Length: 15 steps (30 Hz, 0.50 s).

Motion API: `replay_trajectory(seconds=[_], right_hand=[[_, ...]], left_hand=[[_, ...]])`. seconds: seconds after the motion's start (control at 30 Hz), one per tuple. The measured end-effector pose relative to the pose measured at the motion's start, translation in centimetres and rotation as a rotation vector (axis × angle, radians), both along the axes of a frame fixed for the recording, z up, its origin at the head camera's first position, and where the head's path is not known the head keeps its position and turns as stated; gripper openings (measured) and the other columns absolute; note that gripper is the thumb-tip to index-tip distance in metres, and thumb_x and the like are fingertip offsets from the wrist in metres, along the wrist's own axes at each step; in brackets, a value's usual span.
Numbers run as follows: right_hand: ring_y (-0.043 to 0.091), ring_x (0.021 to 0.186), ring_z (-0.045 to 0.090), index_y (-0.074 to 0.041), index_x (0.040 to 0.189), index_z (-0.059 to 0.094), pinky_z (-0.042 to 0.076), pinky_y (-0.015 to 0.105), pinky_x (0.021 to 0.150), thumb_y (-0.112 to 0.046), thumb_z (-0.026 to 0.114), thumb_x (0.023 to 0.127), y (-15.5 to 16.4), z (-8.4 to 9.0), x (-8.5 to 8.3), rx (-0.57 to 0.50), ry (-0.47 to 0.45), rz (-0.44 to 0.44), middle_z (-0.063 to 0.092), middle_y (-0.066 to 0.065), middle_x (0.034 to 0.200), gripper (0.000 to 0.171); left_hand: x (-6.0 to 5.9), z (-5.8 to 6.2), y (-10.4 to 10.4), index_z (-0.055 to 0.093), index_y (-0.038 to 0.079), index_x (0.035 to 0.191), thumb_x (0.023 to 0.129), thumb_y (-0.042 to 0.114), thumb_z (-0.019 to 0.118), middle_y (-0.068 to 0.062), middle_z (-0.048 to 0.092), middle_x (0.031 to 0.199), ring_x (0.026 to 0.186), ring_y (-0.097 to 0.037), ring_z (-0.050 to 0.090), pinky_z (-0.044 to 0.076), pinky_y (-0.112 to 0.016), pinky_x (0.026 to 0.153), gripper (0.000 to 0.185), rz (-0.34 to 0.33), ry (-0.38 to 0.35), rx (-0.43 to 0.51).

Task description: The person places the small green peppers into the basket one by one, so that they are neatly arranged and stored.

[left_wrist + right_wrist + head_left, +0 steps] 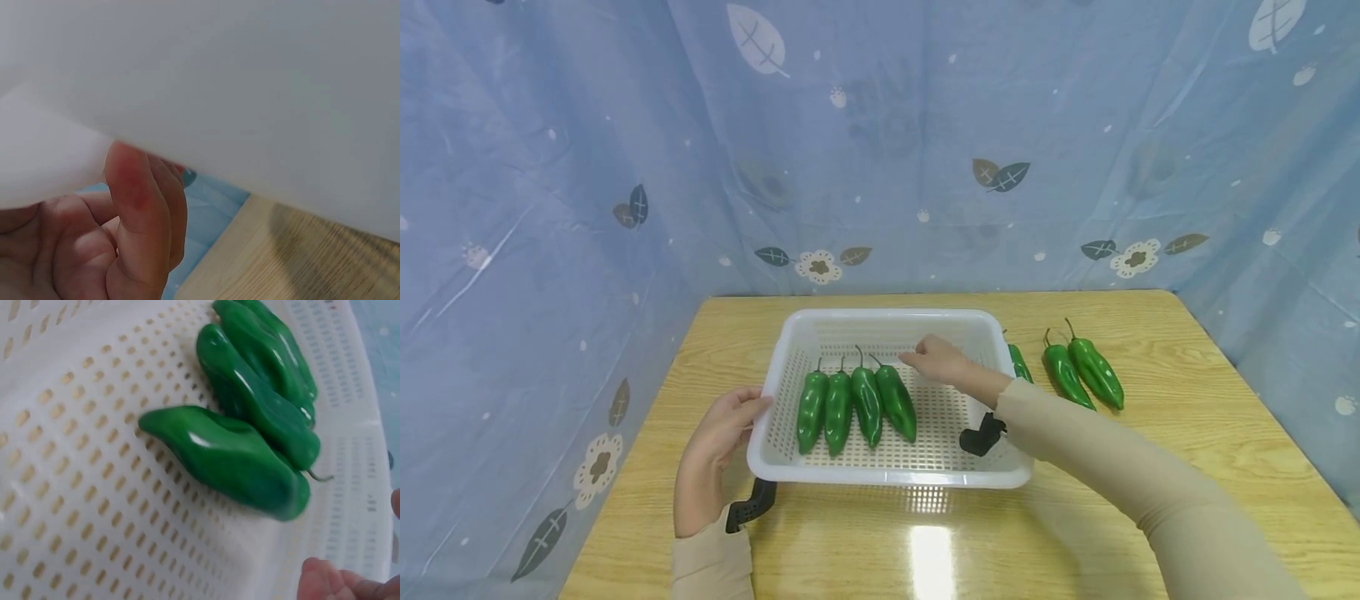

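Note:
Several glossy green chili peppers (867, 404) lie side by side in a white perforated plastic basket (887, 477). My left hand (730, 425) grips the basket's left rim, thumb above and fingers beneath; in the left wrist view its curled fingers (134, 187) meet the white plastic. Over the basket's inside, my right hand (936, 358) hovers just right of the rightmost pepper's stem. In the right wrist view that pepper (225, 456) lies apart from the fingertips (322, 581), with a gap between thumb and fingers and nothing held there.
Two more green peppers (1096, 372) lie on the wooden table (1157, 350) right of the basket. Another pepper (1019, 364) is partly hidden behind the basket's right rim. A blue patterned curtain (880, 167) borders the table at the back and sides.

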State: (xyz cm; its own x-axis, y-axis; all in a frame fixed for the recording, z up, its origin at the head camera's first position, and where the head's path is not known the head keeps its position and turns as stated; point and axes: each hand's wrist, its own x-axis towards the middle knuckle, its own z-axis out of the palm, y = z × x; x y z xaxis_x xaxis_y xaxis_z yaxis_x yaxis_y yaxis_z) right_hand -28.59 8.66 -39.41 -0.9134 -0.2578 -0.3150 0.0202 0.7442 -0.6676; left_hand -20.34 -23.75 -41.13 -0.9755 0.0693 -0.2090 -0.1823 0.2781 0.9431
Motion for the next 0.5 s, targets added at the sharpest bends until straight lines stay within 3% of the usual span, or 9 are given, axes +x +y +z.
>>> replay_trajectory(seconds=[0.1, 0.5], right_hand=[[0.038, 0.122, 0.049, 0.006, 0.130, 0.045, 0.045, 0.048, 0.098, -0.038, 0.045, 0.098, 1.0, 0.6, -0.1, -0.028, 0.015, -0.012, 0.050, 0.025, 0.133, 0.055], [0.038, 0.122, 0.048, 0.002, 0.141, 0.033, 0.043, 0.049, 0.100, -0.038, 0.043, 0.100, 5.1, 3.0, -0.6, -0.213, 0.018, -0.049, 0.046, 0.023, 0.136, 0.058]], left_hand=[[0.0, 0.0, 0.0, 0.051, -0.010, 0.122, 0.098, 0.018, 0.049, -0.027, 0.061, 0.115, 0.096, -0.027, 0.067, 0.057, -0.037, 0.078, 0.037, 0.002, -0.004, 0.001], [-0.1, 0.1, 0.0, 0.050, -0.010, 0.123, 0.098, 0.019, 0.049, -0.027, 0.061, 0.116, 0.095, -0.025, 0.067, 0.057, -0.037, 0.079, 0.038, -0.001, -0.017, 0.008]])
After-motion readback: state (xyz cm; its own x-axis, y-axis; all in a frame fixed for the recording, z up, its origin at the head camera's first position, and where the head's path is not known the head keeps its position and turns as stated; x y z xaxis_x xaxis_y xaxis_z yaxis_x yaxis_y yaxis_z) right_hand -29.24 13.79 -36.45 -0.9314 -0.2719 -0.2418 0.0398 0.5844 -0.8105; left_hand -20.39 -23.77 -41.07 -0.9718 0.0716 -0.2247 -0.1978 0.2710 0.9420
